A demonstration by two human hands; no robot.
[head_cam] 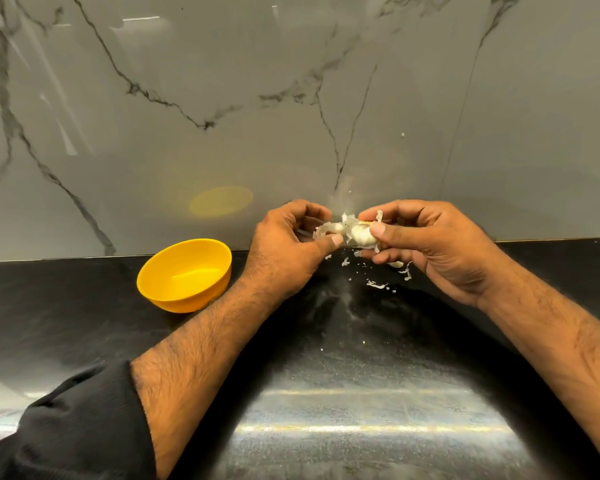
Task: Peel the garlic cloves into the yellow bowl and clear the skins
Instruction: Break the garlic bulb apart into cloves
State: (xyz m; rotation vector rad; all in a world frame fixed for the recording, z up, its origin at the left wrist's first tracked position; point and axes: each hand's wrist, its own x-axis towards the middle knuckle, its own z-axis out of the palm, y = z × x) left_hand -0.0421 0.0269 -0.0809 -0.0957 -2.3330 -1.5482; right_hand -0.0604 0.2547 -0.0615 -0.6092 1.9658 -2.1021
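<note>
Peeling held up over the back edge of the glossy black stone counter [326, 375], so flakes drop in one spot. Right hand [430, 247] clamped on the white papery garlic bulb [361, 235], left hand [291, 244] pinching a loose strip of skin [326, 229]. Round yellow plastic bowl [185, 274] parked near the left wrist for easy drops, nothing visible inside. White skin scraps [378, 285] littered under the hands.

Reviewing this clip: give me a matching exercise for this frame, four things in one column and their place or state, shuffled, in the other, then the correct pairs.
Things:
1. yellow bowl
2. garlic
3. loose skins
4. left hand

Places or states:
A. scattered on the black counter below the hands
B. gripped by the right hand
C. pinching a strip of skin
D. standing empty on the counter near the wall

Pairs: 1-D, 2-B, 3-A, 4-C
</note>
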